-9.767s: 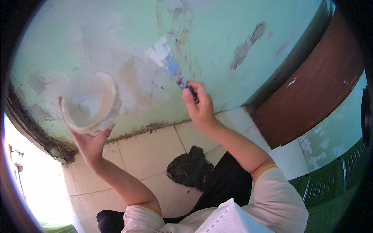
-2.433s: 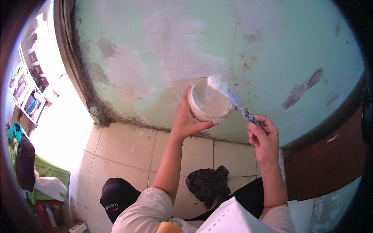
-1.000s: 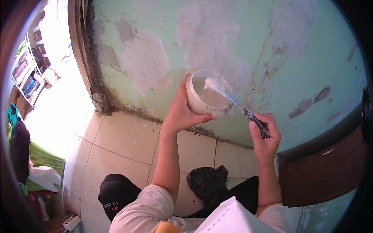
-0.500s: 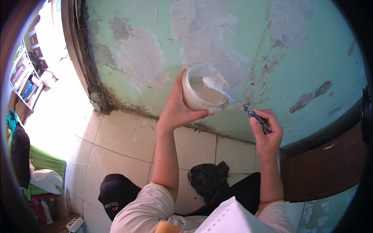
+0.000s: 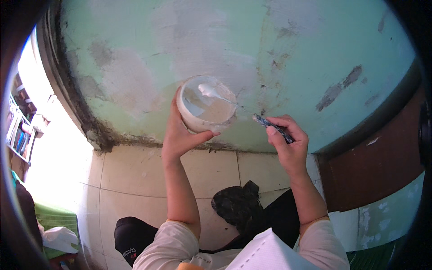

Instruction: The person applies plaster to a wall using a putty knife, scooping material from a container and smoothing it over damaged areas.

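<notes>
My left hand [image 5: 182,137] is wrapped round a whitish plastic tub [image 5: 200,123], its mouth tilted toward me. White paste coats the tub's inside walls. Between thumb and fingers, my right hand [image 5: 290,141] grips the dark, paste-spattered handle of a putty knife [image 5: 274,127]. The knife's thin blade reaches over the tub's rim, and a lump of white putty [image 5: 208,90] sits on its tip, above the tub's mouth. Just behind the tub stands a green wall [image 5: 243,72] with several pale filled patches.
A crumpled black plastic bag [image 5: 236,204] lies on the tiled floor [image 5: 130,173] between my knees. A dark brown panel [image 5: 373,166] stands at right. On the left are a bright doorway with a worn frame [image 5: 67,85] and a green plastic basket [image 5: 56,218] with white cloth.
My view has shifted, so the tub and both hands appear farther left. The putty knife's blade has turned more edge-on, with its putty still over the tub. Both hands keep their hold.
</notes>
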Available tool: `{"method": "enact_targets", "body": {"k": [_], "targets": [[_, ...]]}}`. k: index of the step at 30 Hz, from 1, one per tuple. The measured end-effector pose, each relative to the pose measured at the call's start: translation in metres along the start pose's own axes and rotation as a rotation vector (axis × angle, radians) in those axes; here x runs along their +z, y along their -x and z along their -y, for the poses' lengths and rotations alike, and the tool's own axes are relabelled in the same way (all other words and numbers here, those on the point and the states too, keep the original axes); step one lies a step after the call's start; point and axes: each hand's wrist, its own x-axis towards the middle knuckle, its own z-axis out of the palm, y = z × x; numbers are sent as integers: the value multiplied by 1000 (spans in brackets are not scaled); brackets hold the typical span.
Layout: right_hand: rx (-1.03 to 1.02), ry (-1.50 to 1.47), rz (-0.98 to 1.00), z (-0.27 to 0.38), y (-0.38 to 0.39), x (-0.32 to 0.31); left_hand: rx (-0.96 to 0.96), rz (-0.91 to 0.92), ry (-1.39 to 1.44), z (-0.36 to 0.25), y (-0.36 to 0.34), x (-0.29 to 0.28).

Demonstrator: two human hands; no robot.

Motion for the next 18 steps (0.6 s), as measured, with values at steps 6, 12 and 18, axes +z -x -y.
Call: {"method": "enact_targets", "body": {"k": [6,12,18], "targets": [[-107,78,-79,0,2,-12,34,2,-71,7,-1,6],[-141,111,-155,-3,0,-32,30,-13,-102,11,1,9],[-20,92,-282,0,-2,-51,53,-83,-60,16,2,-2]]}}
